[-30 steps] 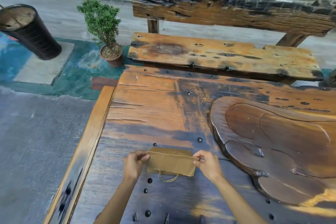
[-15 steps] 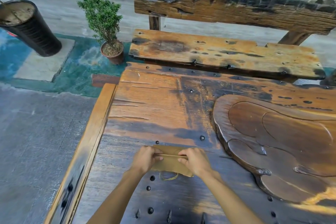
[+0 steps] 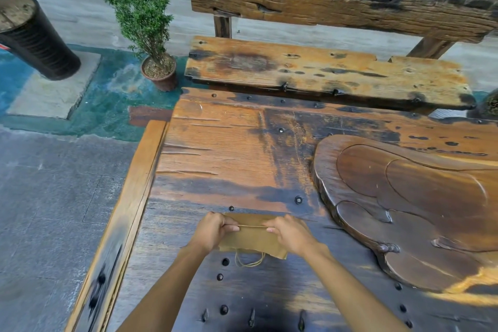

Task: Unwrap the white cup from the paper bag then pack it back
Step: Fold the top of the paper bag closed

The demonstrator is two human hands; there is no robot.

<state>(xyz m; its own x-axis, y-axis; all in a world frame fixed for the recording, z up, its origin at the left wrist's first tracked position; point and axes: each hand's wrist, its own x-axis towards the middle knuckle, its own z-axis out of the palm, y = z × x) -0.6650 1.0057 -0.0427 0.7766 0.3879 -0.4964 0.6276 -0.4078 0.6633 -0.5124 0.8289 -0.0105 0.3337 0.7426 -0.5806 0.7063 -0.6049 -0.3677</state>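
A brown paper bag lies on the wooden table near its front edge, its top edge folded over. A string handle hangs out below the bag. My left hand pinches the folded top edge at the left. My right hand pinches the same edge at the right. Both hands sit close together over the bag. The white cup is hidden; I cannot tell if it is inside.
A carved dark wooden tray fills the table's right side. A wooden bench stands behind the table. A potted shrub and a black bin stand on the floor at the left. Metal studs dot the tabletop.
My hands have moved inward from the bag's two outer corners toward its middle, still pinching the folded top edge. The bag stays in place.
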